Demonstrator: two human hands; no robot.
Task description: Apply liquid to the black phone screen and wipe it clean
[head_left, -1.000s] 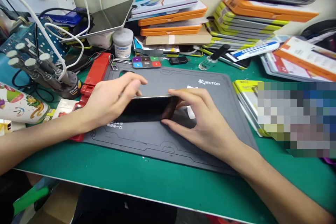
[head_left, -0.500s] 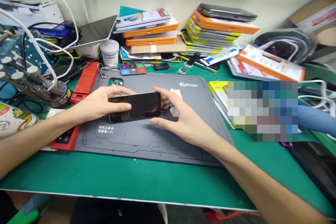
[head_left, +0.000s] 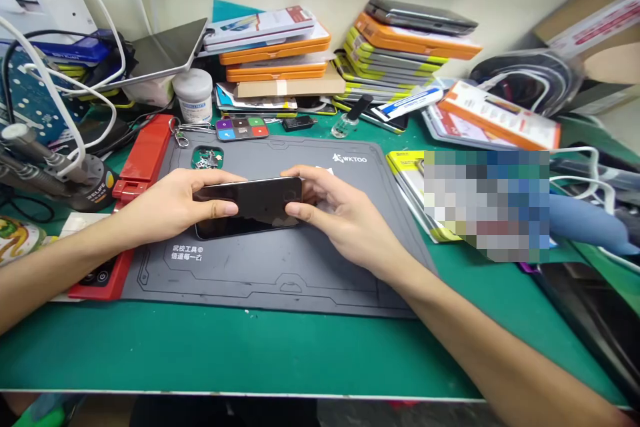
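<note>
A smartphone [head_left: 250, 203] with a dark screen is held sideways above the grey work mat [head_left: 240, 273], its screen tilted toward me. My left hand [head_left: 185, 203] grips the phone's left end, thumb on the glass and fingers behind. At the right end, my right hand [head_left: 333, 213] has its thumb on the screen edge and its other fingers behind the phone, partly hidden. A white piece of paper or tissue [head_left: 325, 171] shows just behind the right hand. Small metal parts [head_left: 210, 159] lie in the mat's recess beyond the left hand.
A red tool [head_left: 145, 160] runs along the mat's left edge, near a screwdriver holder [head_left: 85, 180]. Behind stand a white jar [head_left: 194, 97], a small glass bottle [head_left: 346, 121] and stacked boxes [head_left: 275, 50]. Yellow packages [head_left: 407, 180] and a black case [head_left: 575, 307] lie right.
My right hand has closed onto the phone's right end, its thumb now on the screen. The left hand keeps its grip. The whole view has shifted slightly.
</note>
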